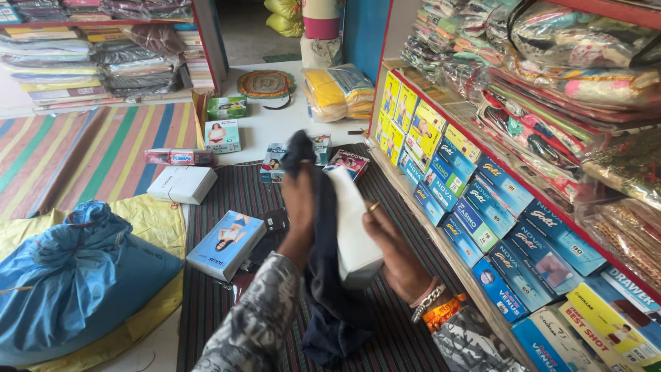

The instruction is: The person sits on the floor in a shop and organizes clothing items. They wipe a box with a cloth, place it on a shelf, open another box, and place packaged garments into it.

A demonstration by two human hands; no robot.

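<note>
Dark navy cloth (323, 275) is pinched high in the left hand (297, 207), hanging limp; judged soft and light; a white box (354, 234) is clasped edgewise by the right hand (392, 251) above the striped mat (213, 303); stiff, light, best held by its sides.

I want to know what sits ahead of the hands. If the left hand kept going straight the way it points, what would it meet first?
The left hand, gripping dark cloth, points up and away. First in that line looks to be the small picture boxes on the striped mat, though depth is unclear.
</note>
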